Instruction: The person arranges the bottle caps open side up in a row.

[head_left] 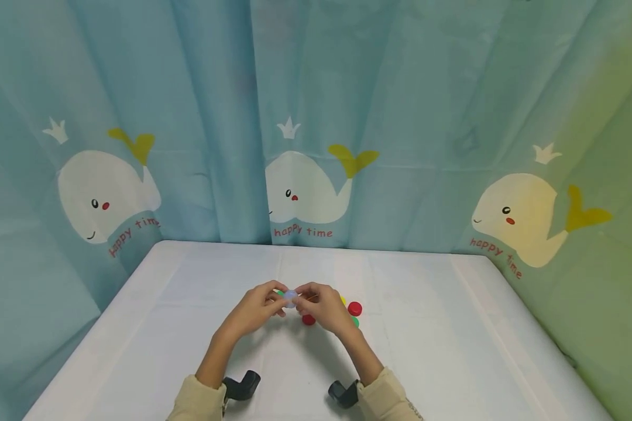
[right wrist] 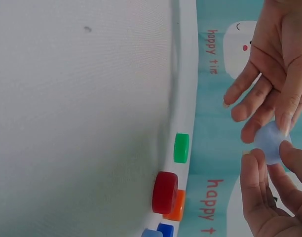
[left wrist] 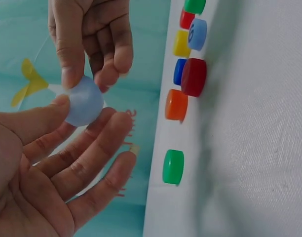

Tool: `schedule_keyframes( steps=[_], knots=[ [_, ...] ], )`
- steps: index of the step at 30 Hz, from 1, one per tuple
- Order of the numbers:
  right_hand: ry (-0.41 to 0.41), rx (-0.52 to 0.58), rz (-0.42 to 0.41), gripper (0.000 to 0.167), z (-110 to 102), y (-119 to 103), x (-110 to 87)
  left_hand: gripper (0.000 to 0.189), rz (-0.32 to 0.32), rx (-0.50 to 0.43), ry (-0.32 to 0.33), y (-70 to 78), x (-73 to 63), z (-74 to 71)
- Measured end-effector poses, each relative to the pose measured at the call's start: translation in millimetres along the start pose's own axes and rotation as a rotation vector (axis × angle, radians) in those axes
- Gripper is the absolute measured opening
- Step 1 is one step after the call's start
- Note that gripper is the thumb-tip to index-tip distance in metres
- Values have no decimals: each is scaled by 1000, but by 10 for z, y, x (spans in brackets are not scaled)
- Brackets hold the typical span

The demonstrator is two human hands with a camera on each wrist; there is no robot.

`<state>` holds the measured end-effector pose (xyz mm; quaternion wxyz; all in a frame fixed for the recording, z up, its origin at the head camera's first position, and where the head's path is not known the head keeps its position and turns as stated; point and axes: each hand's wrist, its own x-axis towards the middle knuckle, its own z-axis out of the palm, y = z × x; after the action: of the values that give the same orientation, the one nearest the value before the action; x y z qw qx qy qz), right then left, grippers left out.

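Note:
A light blue round cap [head_left: 291, 298] is held up above the white table, between my two hands. On its left side, my left hand [head_left: 255, 308] pinches it by thumb and fingers. From the other side my right hand [head_left: 323, 305] grips the same cap by its edge. The left wrist view has the smooth face of the light blue cap [left wrist: 85, 104] turned toward it, the left hand's other fingers spread beneath. In the right wrist view, fingertips of both hands meet around the cap [right wrist: 269, 143].
Behind the hands, several coloured caps lie on the table [head_left: 426, 327]: green [left wrist: 173, 167], orange [left wrist: 176, 105], dark red [left wrist: 194, 77], yellow [left wrist: 181, 43] and a numbered light blue one [left wrist: 197, 34]. A whale-print curtain [head_left: 421, 117] hangs beyond the table's far edge.

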<state>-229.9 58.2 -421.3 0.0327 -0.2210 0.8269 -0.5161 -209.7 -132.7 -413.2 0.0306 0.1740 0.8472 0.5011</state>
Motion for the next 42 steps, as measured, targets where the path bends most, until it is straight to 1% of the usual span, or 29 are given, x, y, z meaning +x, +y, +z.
schedule_keyframes(
  steps=[3,7,12,16,18,23,25,29,32,35,39,42],
  knots=[
    [19,-33,-34,24,-9,1,-7,22,-3,-12,0,14,9,-3],
    [13,-51,-51,23,-14,-2,-8,20,-20,-36,20,24,13,0],
    [4,-65,-61,20,-13,-31,-20,21,-35,-12,58,17,23,4],
    [-9,-59,-66,19,-18,-35,-28,22,-31,-1,60,8,20,-9],
    [-18,-51,-69,19,-25,-25,-29,25,-34,-1,53,6,10,-17],
    [-35,-72,-60,30,-53,-16,-39,35,-35,1,10,-6,0,-28],
    [-46,-93,-50,35,-63,-20,-38,35,-30,7,-1,-11,1,-29],
    [-83,-140,-33,39,-84,-18,-38,33,-13,37,1,-8,7,-19],
    [-116,-180,-46,38,-102,-3,-46,32,-3,72,2,-2,5,-7],
    [-151,-205,-75,33,-119,13,-56,31,6,92,-9,-1,-3,0],
    [-187,-195,-80,26,-139,36,-73,28,34,87,-45,-12,5,16],
    [-205,-197,-79,23,-151,51,-84,30,43,89,-68,-32,7,39]
  ],
)
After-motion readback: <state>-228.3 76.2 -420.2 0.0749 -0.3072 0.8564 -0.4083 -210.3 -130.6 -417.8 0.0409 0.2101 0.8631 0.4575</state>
